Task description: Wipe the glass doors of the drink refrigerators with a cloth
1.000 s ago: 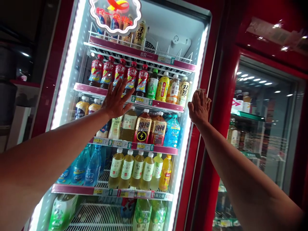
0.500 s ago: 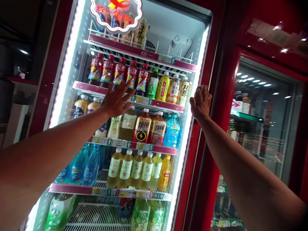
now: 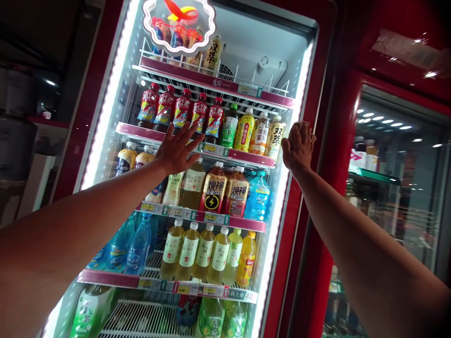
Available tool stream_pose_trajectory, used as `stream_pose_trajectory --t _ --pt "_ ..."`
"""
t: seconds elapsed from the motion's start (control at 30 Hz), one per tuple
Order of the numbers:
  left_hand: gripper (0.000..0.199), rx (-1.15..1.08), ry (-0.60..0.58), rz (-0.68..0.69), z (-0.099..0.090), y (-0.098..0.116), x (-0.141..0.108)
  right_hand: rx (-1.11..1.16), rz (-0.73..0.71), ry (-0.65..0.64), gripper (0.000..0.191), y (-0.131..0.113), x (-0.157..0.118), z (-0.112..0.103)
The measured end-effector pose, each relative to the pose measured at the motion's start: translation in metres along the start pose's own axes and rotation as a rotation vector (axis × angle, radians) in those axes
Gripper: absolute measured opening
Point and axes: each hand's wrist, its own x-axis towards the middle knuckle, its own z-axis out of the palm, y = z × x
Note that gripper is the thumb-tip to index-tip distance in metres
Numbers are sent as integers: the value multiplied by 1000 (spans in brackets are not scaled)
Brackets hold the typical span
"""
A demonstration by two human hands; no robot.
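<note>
A tall lit drinks fridge with a red frame [image 3: 299,220] fills the middle of the view. My left hand [image 3: 179,148] is spread with fingers apart against the glass, in front of the shelf of red-capped bottles [image 3: 164,109], and holds nothing. At the right edge of the door, my right hand [image 3: 299,146] presses a crumpled light-brown cloth [image 3: 313,134] against the frame beside the light strip. The cloth shows above and beside its fingers.
Behind the glass, shelves hold green-tea bottles [image 3: 221,253], blue bottles [image 3: 139,246] and dark energy-drink bottles [image 3: 213,190]. A lit sign [image 3: 179,23] hangs top left. A second red fridge [image 3: 398,70] stands at the right.
The fridge and both hands appear slightly further right in the view. My left hand stays spread on the glass, and my right hand is still on the cloth at the door edge.
</note>
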Motion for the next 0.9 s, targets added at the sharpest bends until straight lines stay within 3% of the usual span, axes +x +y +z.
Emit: stream_pose_trajectory --t 0.1,0.27,0.5,0.73,0.9 --pt "89 -1 1 -11 0 0 0 -1 -41 8 73 -3 3 1" --pt "66 10 99 10 5 -4 2 -21 -189 -79 72 2 -9 -9" --pt "56 60 159 -1 -2 4 28 -39 60 29 75 -14 13 10" --pt "65 38 195 83 -6 -3 58 -57 -157 -43 70 -16 1 1" --pt "68 32 123 72 1 -9 65 -107 53 -2 72 -32 18 13"
